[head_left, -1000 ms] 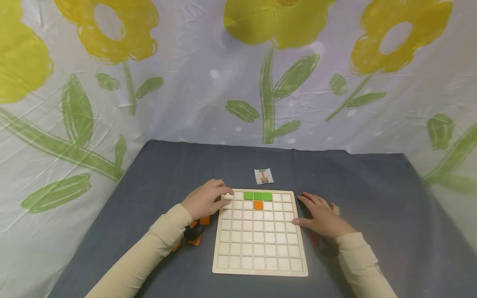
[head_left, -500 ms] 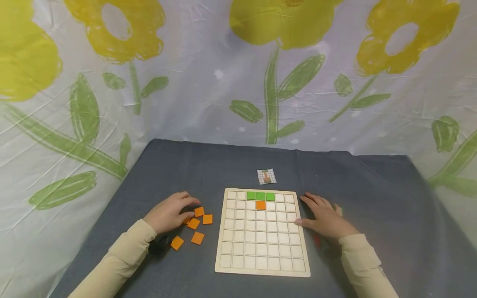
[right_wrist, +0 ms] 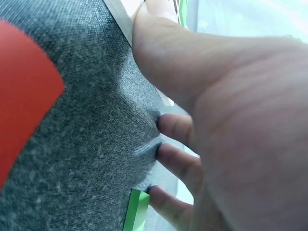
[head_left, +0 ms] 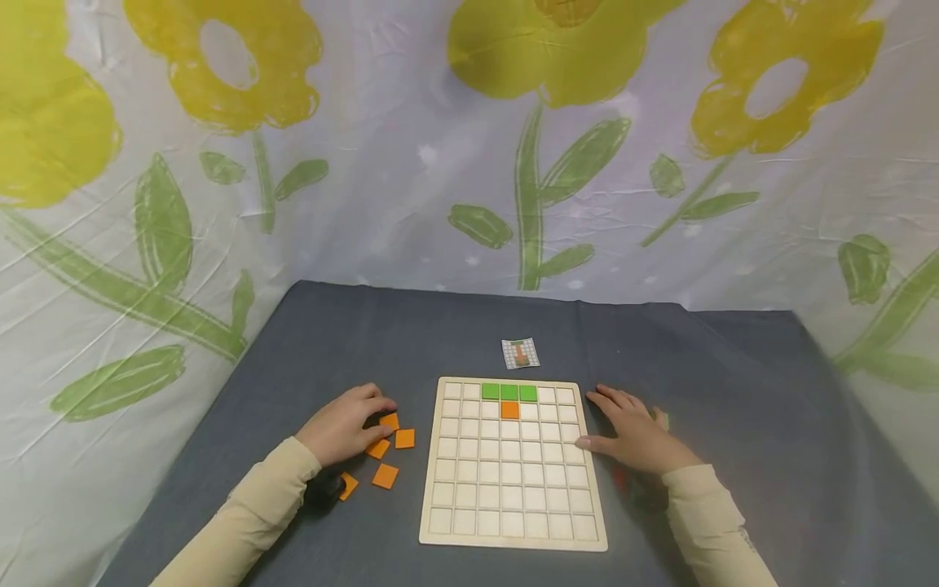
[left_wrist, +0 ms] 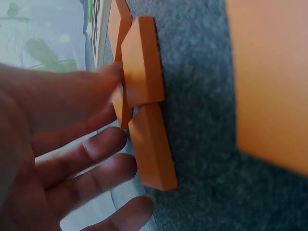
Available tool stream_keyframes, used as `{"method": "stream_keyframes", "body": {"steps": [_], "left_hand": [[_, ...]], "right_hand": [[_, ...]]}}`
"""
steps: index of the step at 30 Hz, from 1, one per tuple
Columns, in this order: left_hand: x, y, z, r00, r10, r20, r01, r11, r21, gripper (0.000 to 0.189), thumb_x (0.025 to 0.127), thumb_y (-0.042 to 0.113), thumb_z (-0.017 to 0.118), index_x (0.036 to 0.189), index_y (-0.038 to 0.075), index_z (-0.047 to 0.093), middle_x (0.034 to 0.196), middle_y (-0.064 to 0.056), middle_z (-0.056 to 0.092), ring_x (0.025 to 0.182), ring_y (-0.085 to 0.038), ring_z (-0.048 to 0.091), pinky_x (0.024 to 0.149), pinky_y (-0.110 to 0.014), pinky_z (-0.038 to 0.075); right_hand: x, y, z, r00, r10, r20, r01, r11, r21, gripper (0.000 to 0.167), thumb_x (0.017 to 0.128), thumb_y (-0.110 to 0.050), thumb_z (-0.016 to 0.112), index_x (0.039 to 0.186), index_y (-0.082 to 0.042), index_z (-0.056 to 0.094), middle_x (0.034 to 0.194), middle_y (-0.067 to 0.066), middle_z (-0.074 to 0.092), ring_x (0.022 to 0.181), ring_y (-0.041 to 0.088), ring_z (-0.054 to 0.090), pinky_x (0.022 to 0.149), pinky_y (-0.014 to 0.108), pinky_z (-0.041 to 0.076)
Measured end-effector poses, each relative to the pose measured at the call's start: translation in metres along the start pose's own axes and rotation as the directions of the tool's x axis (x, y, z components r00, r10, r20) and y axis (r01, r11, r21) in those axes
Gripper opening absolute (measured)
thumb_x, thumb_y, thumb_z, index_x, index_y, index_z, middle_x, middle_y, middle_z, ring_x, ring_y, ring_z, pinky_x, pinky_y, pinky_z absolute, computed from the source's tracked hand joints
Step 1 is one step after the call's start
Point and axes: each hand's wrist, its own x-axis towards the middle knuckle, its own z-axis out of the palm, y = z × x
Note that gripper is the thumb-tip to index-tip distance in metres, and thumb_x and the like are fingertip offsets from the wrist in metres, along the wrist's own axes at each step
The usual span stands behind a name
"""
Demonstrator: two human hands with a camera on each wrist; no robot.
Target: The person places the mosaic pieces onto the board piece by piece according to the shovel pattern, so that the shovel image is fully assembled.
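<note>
Several orange tiles lie left of the grid board, beside your relaxed left hand, while your right hand, fingers outstretched, touches the board's right edge.

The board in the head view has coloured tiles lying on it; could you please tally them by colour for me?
Green tiles: 3
Orange tile: 1
Total on the board: 4
</note>
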Motion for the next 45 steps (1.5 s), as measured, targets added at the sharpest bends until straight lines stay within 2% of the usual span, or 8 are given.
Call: {"method": "stream_keyframes", "body": {"steps": [4, 15, 25, 30, 34, 39, 45], "left_hand": [[0.0, -0.002, 0.001, 1.0, 0.011, -0.002, -0.011, 1.0, 0.007, 0.035, 0.083, 0.026, 0.076, 0.112, 0.007, 0.07, 0.092, 0.001, 0.056, 0.071, -0.007, 0.044, 0.06, -0.02, 0.039], [0.001, -0.004, 0.002, 1.0, 0.018, -0.006, -0.018, 1.0, -0.02, 0.024, 0.084, 0.015, 0.075, 0.107, 0.008, 0.07, 0.091, 0.001, 0.057, 0.072, -0.008, 0.049, 0.063, -0.023, 0.044], [0.003, -0.002, -0.002, 0.999, 0.046, -0.029, -0.047, 0.998, -0.044, 0.024, 0.086, 0.017, 0.072, 0.108, 0.009, 0.069, 0.092, 0.001, 0.057, 0.076, -0.009, 0.054, 0.066, -0.024, 0.048], [0.013, 0.009, -0.002, 0.998, 0.05, -0.028, -0.051, 0.997, -0.051, 0.026, 0.087, 0.019, 0.072, 0.111, 0.01, 0.069, 0.093, 0.002, 0.056, 0.069, -0.005, 0.046, 0.06, -0.02, 0.043], [0.025, 0.022, -0.002, 0.997, 0.077, -0.009, -0.078, 0.995, -0.061, 0.028, 0.088, 0.02, 0.071, 0.114, 0.01, 0.068, 0.097, 0.001, 0.057, 0.069, -0.005, 0.045, 0.059, -0.02, 0.041], [0.041, 0.041, 0.0, 0.989, 0.146, 0.008, -0.145, 0.987, -0.072, 0.03, 0.088, 0.022, 0.07, 0.115, 0.009, 0.068, 0.098, 0.0, 0.058, 0.069, -0.007, 0.045, 0.06, -0.02, 0.04], [0.061, 0.063, 0.007, 0.972, 0.232, 0.02, -0.23, 0.97, -0.074, 0.029, 0.09, 0.024, 0.068, 0.114, 0.008, 0.069, 0.096, -0.002, 0.058, 0.07, -0.008, 0.046, 0.062, -0.021, 0.042]], "right_hand": [[0.001, 0.001, 0.001, 1.0, 0.001, 0.0, -0.001, 1.0, -0.005, 0.087, 0.083, -0.062, 0.061, 0.148, -0.009, 0.037, 0.152, 0.019, 0.029, 0.137, 0.047, 0.025, 0.095, 0.08, 0.014], [0.002, 0.001, 0.001, 1.0, 0.007, 0.0, -0.007, 1.0, -0.018, 0.088, 0.083, -0.062, 0.061, 0.148, -0.009, 0.036, 0.152, 0.018, 0.029, 0.137, 0.046, 0.025, 0.095, 0.079, 0.015], [0.001, 0.001, 0.003, 1.0, 0.007, -0.006, -0.007, 1.0, -0.01, 0.087, 0.083, -0.062, 0.062, 0.148, -0.009, 0.036, 0.152, 0.018, 0.03, 0.137, 0.046, 0.025, 0.096, 0.079, 0.015], [-0.001, 0.0, 0.001, 1.0, 0.005, -0.009, -0.005, 1.0, 0.0, 0.087, 0.083, -0.062, 0.062, 0.148, -0.008, 0.036, 0.153, 0.018, 0.029, 0.137, 0.046, 0.025, 0.096, 0.079, 0.014], [-0.001, -0.002, 0.0, 1.0, 0.002, -0.008, -0.002, 1.0, 0.007, 0.088, 0.083, -0.062, 0.062, 0.147, -0.008, 0.037, 0.152, 0.019, 0.03, 0.137, 0.047, 0.026, 0.096, 0.079, 0.015], [-0.001, -0.002, 0.0, 1.0, 0.015, 0.004, -0.015, 1.0, 0.018, 0.087, 0.083, -0.061, 0.063, 0.147, -0.009, 0.037, 0.153, 0.018, 0.029, 0.138, 0.046, 0.024, 0.097, 0.078, 0.014], [-0.001, 0.0, -0.001, 1.0, 0.005, 0.014, -0.006, 0.999, 0.033, 0.087, 0.084, -0.061, 0.062, 0.148, -0.009, 0.036, 0.154, 0.019, 0.027, 0.138, 0.047, 0.022, 0.096, 0.079, 0.012]]}}
